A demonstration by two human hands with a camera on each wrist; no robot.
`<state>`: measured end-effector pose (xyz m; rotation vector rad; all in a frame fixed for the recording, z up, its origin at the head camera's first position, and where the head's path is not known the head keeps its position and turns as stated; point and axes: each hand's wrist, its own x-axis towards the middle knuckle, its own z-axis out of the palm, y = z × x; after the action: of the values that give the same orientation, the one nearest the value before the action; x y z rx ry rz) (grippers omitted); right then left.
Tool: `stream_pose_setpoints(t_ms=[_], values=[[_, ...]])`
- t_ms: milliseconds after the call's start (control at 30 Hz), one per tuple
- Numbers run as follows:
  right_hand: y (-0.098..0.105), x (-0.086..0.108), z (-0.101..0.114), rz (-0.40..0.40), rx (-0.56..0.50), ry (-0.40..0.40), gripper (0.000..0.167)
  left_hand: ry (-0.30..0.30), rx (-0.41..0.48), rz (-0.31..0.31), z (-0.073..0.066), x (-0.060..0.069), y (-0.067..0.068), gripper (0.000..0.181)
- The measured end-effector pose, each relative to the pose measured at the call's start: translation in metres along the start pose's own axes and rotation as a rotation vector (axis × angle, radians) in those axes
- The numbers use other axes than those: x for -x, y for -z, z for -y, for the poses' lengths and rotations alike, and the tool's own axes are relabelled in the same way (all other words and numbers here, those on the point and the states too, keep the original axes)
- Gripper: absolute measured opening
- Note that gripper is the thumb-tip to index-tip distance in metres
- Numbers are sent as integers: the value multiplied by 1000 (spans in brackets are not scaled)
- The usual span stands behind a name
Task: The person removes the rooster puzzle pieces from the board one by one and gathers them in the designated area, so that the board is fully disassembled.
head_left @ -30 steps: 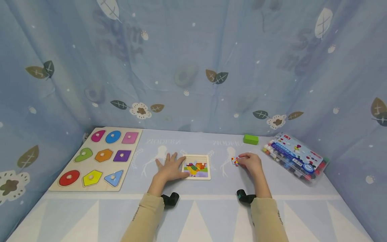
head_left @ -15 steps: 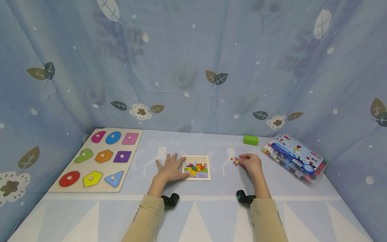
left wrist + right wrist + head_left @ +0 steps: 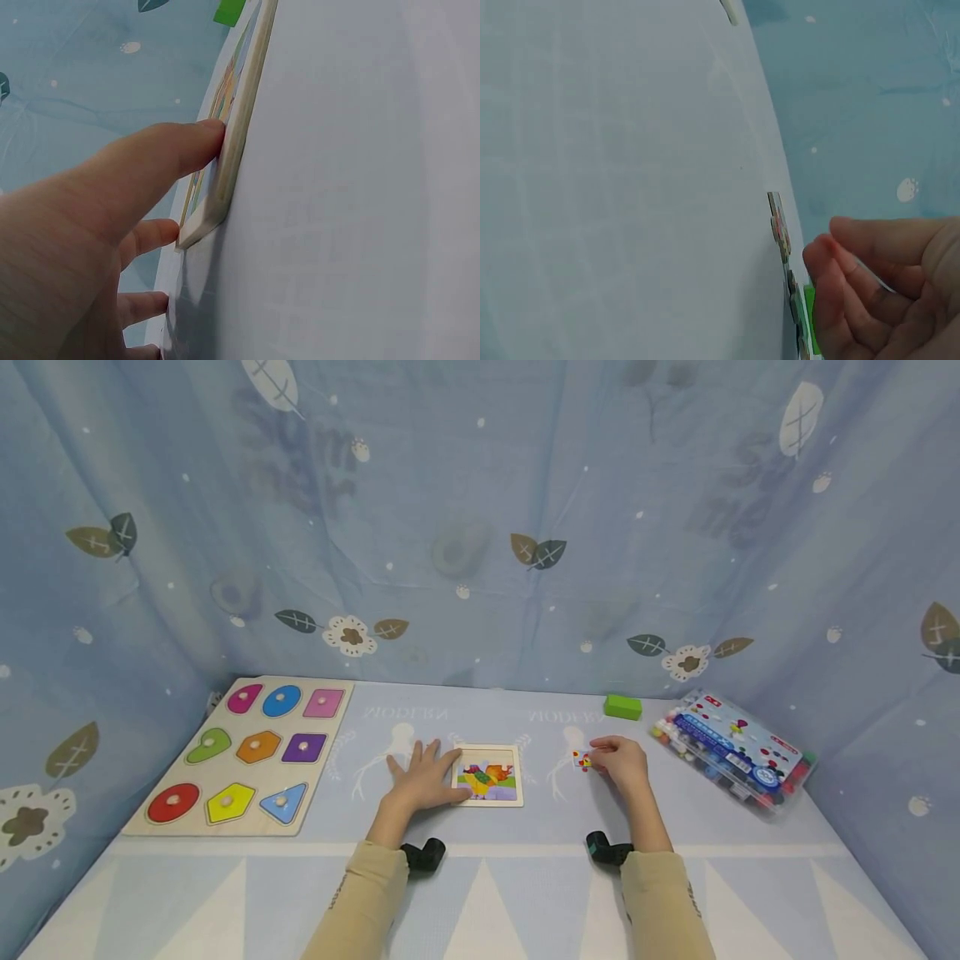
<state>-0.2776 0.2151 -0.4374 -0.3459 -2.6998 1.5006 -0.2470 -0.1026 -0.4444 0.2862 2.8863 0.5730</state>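
In the head view, a small wooden frame puzzle (image 3: 517, 787) with a bright animal picture lies flat at mid-table. My left hand (image 3: 422, 778) is spread at its left side. The thumb (image 3: 199, 141) rests on the lower left of the frame, and the index fingertip touches its edge. Further right, my right hand (image 3: 622, 765) hovers over a few small puzzle pieces (image 3: 581, 761) with red and yellow print. In the right wrist view, these pieces (image 3: 778, 225) lie on the table beside the loosely bent fingers (image 3: 829, 289); nothing shows between thumb and index. The palm hides some pieces from the head view.
A wooden shape board (image 3: 281, 825) with knobbed pieces lies on the left. Behind the right hand stands a green block (image 3: 622, 707). A clear case of coloured pens (image 3: 735, 750) sits at the right. A patterned blue curtain (image 3: 480, 527) closes off the back and sides.
My right hand has shifted very slightly over the puzzle pieces, its fingertips a little higher in the view. The left hand and the frame puzzle have stayed put.
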Motion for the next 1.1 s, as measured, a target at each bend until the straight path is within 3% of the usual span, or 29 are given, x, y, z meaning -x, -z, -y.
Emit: stream_pose_setpoints(t_ms=[200, 367, 500, 867, 1100], values=[[-8, 2, 9, 59, -130, 79, 29, -2, 0, -1, 0, -1, 0, 78], [-20, 3, 17, 116, -251, 81, 33, -14, 3, -4, -1, 0, 0, 77], [-31, 6, 22, 143, -286, 96, 34, -44, 4, -4, -3, 0, 1, 75], [-52, 14, 31, 213, -278, 157, 31, -180, -42, 32, -20, 8, 1, 68], [-61, 19, 35, 283, -221, 178, 29, -286, -92, 114, -28, 19, 0, 62]])
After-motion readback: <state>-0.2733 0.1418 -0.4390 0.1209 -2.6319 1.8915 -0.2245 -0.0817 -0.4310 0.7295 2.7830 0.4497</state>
